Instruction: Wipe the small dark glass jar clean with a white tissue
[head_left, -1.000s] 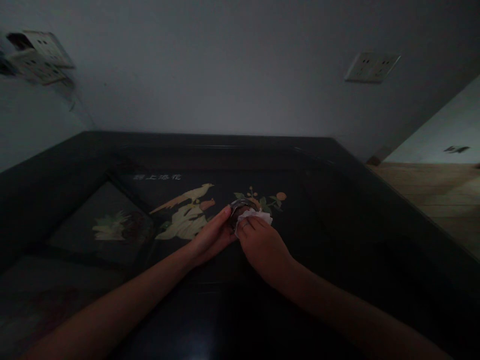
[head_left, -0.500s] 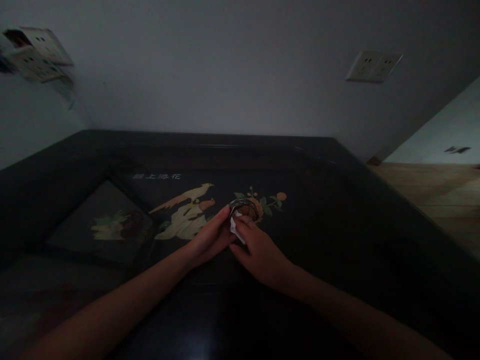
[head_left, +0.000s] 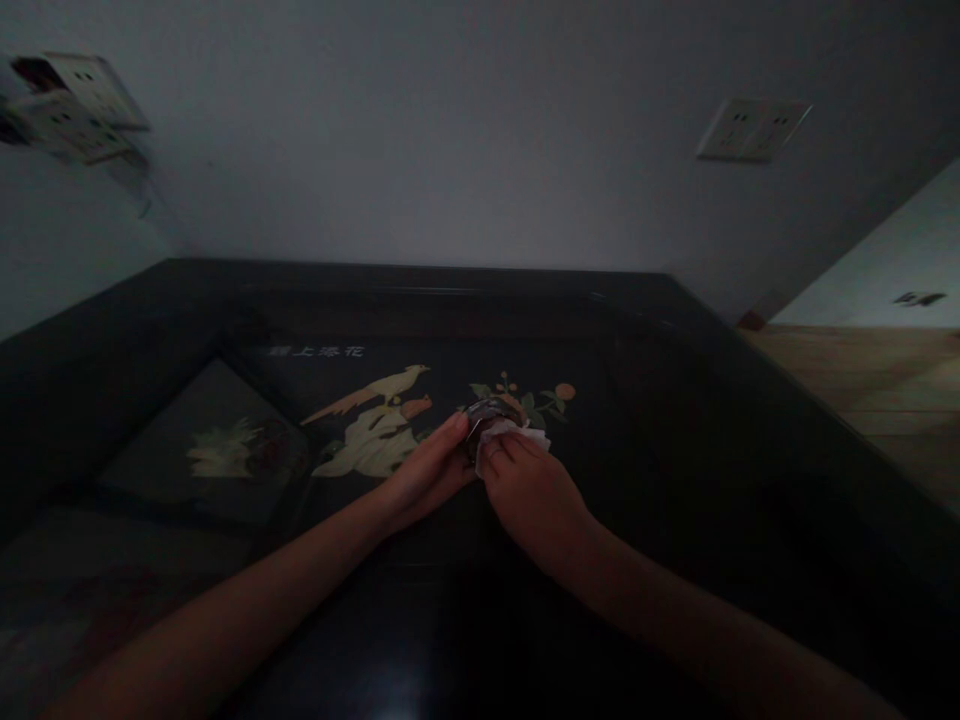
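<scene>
On a dark lacquered table [head_left: 675, 420] stands a small round glass object with a shiny rim [head_left: 489, 408]; I cannot name it for sure. My left hand [head_left: 427, 472] curls round its left side and steadies it. My right hand [head_left: 534, 488] presses a crumpled white tissue [head_left: 517, 434] against the object's right side, fingers closed on the tissue. A ring shows on one finger of the right hand. The room is dim.
The tabletop carries an inlaid picture of a bird [head_left: 375, 390], flowers [head_left: 536, 395] and a line of characters [head_left: 315, 352]. A wall stands close behind the table, with sockets at the upper left [head_left: 67, 110] and upper right [head_left: 750, 128]. Wooden floor [head_left: 885, 400] lies to the right.
My right hand with the tissue went left over the object, then back to its right side, where more tissue shows again. My left hand has stayed put.
</scene>
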